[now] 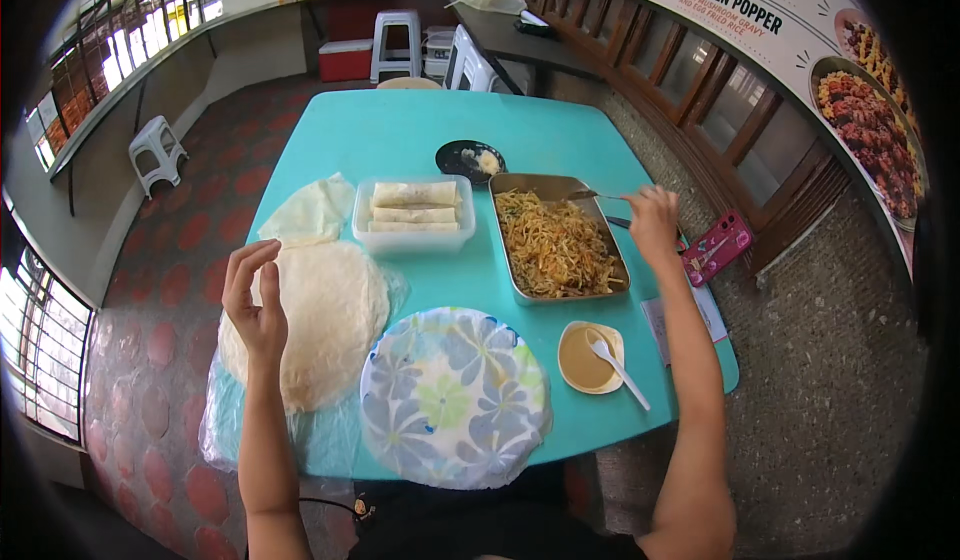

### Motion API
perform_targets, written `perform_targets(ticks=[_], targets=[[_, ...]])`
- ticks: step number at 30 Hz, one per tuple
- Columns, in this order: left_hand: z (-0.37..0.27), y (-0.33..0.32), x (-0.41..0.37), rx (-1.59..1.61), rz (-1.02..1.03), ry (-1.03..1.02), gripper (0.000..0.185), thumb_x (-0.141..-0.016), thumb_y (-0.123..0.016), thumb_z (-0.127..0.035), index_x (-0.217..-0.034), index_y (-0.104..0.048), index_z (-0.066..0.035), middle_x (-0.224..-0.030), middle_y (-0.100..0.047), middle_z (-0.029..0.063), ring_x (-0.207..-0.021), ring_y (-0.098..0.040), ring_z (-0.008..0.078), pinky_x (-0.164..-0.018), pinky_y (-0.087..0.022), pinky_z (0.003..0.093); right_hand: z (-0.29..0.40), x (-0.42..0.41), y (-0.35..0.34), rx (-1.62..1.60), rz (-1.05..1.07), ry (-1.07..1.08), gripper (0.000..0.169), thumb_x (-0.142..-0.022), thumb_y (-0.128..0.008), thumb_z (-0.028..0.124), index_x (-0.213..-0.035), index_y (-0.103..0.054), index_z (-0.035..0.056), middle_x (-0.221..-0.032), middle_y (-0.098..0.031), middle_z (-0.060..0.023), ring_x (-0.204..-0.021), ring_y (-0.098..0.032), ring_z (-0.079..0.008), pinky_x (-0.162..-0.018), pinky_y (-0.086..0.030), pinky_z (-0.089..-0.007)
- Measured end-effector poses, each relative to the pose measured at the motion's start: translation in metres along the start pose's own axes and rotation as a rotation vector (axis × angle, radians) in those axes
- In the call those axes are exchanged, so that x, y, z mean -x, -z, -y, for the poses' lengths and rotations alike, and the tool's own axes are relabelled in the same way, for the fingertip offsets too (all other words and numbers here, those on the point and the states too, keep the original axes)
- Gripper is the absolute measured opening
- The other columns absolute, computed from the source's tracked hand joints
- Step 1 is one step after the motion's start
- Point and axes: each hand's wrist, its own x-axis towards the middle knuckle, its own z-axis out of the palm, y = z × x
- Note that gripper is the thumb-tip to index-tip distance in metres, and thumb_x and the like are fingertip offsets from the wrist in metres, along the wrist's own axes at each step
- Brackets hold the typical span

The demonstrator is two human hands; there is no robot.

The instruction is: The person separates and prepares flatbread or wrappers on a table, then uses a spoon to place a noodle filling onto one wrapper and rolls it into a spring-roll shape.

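My right hand (pixel 654 219) grips the handle of a metal utensil (pixel 596 195), whose end lies inside a metal tray (pixel 519 284) of shredded vegetable filling (pixel 555 245). Raised over the stack of round wrappers (pixel 330 320), my left hand (pixel 255 290) has its fingers curled apart and holds nothing. One thin wrapper covers the flower-patterned plate (pixel 442 402) in front of me, and the pattern shows through it. Behind, a clear plastic container (pixel 414 243) holds several rolled wraps (pixel 415 194). A white spoon (pixel 619 372) rests in a small bowl of tan paste (pixel 585 361).
Plastic sheeting (pixel 330 440) lies under the wrapper stack, and a loose wrapper (pixel 311 211) sits behind it. A black saucer (pixel 454 156) with pale bits stands beyond the tray. At the turquoise table's (pixel 450 117) right edge are a pink-cased phone (pixel 716 249) and papers (pixel 709 312).
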Motion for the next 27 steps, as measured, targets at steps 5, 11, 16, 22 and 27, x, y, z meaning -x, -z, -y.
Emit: perform_targets(ticks=[5,11,16,22,27], targets=[[0.008,-0.002,0.0,0.007,-0.019,0.023,0.014,-0.092,-0.058,-0.005,-0.099,-0.069,0.0,-0.101,-0.066,0.0107,-0.095,-0.062,0.0198,-0.085,-0.048,0.0307,0.0,-0.032,-0.061,0.016,0.188,-0.138,0.02,-0.083,-0.062,0.002,-0.094,-0.077,0.0091,-0.09,-0.068,-0.008,-0.092,-0.06,-0.0273,-0.091,-0.036,-0.0432],[0.009,0.001,0.0,-0.053,0.036,-0.003,0.015,-0.094,-0.055,-0.004,-0.099,-0.067,0.003,-0.103,-0.065,0.0108,-0.095,-0.061,0.0183,-0.085,-0.049,0.0307,0.022,-0.054,-0.09,-0.32,0.508,-0.266,0.012,-0.086,-0.068,0.015,-0.092,-0.079,0.0133,-0.088,-0.072,-0.0088,-0.083,-0.062,-0.029,-0.095,-0.032,-0.047],[0.011,0.0,-0.001,-0.054,0.018,-0.023,0.014,-0.093,-0.057,-0.004,-0.099,-0.068,0.001,-0.1,-0.066,0.011,-0.091,-0.062,0.0193,-0.081,-0.049,0.0306,0.004,-0.042,-0.069,-0.404,0.428,-0.192,0.009,-0.084,-0.069,0.014,-0.088,-0.077,0.0136,-0.088,-0.071,-0.0051,-0.087,-0.062,-0.0261,-0.091,-0.032,-0.0443],[0.002,0.001,0.0,-0.05,0.029,-0.016,0.014,-0.092,-0.057,-0.003,-0.1,-0.068,0.001,-0.099,-0.066,0.0116,-0.089,-0.063,0.0196,-0.08,-0.05,0.0306,-0.009,0.002,0.008,-0.273,0.12,0.05,0.006,-0.081,-0.068,0.011,-0.083,-0.074,0.0111,-0.081,-0.064,-0.0039,-0.088,-0.059,-0.025,-0.084,-0.035,-0.0409],[-0.001,0.0,0.001,-0.019,0.052,-0.023,0.016,-0.095,-0.053,-0.003,-0.101,-0.067,0.003,-0.104,-0.064,0.0117,-0.092,-0.06,0.0181,-0.082,-0.048,0.0303,-0.004,0.028,0.054,-0.044,0.086,0.164,0.008,-0.078,-0.065,0.009,-0.082,-0.072,0.0101,-0.081,-0.061,-0.0037,-0.087,-0.057,-0.0238,-0.077,-0.042,-0.0388]])
